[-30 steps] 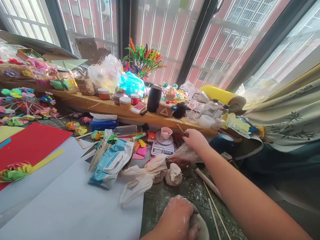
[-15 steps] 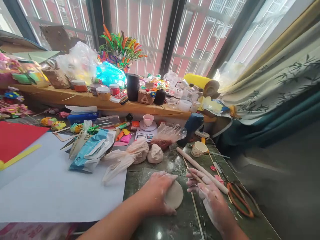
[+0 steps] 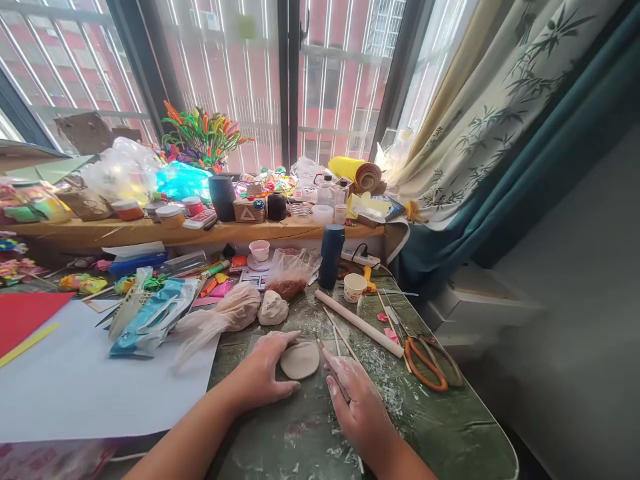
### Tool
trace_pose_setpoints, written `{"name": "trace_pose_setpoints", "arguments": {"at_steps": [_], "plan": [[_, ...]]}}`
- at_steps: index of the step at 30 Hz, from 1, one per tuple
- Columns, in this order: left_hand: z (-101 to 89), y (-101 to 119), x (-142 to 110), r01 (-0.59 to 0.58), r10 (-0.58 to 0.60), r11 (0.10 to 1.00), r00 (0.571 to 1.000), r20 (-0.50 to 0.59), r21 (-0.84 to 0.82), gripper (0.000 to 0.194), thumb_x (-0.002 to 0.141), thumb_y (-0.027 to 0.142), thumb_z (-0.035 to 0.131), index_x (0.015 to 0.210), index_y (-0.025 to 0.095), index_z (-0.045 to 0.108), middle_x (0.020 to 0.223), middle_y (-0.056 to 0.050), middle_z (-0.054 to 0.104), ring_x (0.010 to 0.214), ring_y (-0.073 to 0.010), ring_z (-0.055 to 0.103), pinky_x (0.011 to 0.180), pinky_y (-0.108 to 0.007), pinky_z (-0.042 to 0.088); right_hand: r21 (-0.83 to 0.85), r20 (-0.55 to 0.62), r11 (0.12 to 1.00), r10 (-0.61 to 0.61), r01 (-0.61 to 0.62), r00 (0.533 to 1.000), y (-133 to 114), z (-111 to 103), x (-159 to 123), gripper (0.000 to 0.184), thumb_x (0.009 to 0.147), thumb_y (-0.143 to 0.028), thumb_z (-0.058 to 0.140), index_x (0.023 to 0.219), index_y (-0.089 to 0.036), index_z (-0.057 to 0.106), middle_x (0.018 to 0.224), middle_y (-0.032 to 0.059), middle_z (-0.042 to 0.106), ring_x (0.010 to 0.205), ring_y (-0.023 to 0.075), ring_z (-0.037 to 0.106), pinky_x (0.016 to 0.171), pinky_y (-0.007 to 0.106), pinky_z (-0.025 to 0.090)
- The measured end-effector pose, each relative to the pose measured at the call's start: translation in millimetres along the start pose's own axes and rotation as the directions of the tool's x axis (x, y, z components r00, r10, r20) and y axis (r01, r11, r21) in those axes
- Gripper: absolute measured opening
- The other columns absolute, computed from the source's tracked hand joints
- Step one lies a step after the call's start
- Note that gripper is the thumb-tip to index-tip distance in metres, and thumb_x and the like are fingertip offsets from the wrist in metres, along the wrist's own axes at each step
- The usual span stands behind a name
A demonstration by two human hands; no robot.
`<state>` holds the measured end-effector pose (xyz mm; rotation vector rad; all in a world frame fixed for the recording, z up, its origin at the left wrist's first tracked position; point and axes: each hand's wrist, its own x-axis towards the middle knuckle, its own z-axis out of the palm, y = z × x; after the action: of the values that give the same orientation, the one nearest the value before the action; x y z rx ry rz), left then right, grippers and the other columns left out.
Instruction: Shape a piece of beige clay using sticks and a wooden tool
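Note:
A flat round disc of pale clay lies on the dark green table between my hands. My left hand is at its left side, fingers and thumb spread around the edge. Whether the fingertips touch the disc is hard to tell. My right hand is closed around a thin stick-like tool, its tip close to the disc's right edge. Behind the disc sits a lump of clay. A long pale rolling pin lies beyond my right hand, with thin wooden sticks beside it.
Orange-handled scissors lie at the right edge. A paper cup and a dark blue cylinder stand behind. To the left are a clear plastic bag, a wipes packet and white paper.
My head view has turned right. The disc, held tilted by my left hand before, now lies flat, and the left fingers have spread. My right hand has turned over, bringing the tool to the disc.

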<state>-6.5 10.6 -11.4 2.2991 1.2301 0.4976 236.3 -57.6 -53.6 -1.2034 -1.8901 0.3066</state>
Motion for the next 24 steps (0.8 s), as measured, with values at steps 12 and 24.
{"name": "trace_pose_setpoints", "arguments": {"at_steps": [12, 24], "plan": [[-14.3, 5, 2, -0.081, 0.085, 0.996, 0.988, 0.128, -0.039, 0.075, 0.067, 0.016, 0.076, 0.138, 0.029, 0.055, 0.141, -0.006, 0.060, 0.132, -0.0310, 0.053, 0.117, -0.045, 0.039, -0.037, 0.051, 0.998, 0.044, -0.042, 0.998, 9, -11, -1, 0.034, 0.097, -0.019, 0.053, 0.128, -0.027, 0.067, 0.109, 0.0066, 0.076, 0.101, 0.0253, 0.072, 0.094, 0.044, 0.059], [-25.1, -2, 4, -0.100, 0.110, 0.993, 0.972, 0.209, -0.057, 0.074, 0.067, 0.020, 0.080, 0.136, 0.030, 0.058, 0.136, -0.005, 0.063, 0.131, -0.0325, 0.053, 0.116, -0.046, 0.038, -0.045, 0.060, 0.998, 0.044, -0.042, 0.997, 26, -26, -6, 0.029, 0.098, -0.019, 0.052, 0.122, -0.028, 0.065, 0.110, 0.0060, 0.074, 0.104, 0.0252, 0.070, 0.089, 0.040, 0.060]]}}
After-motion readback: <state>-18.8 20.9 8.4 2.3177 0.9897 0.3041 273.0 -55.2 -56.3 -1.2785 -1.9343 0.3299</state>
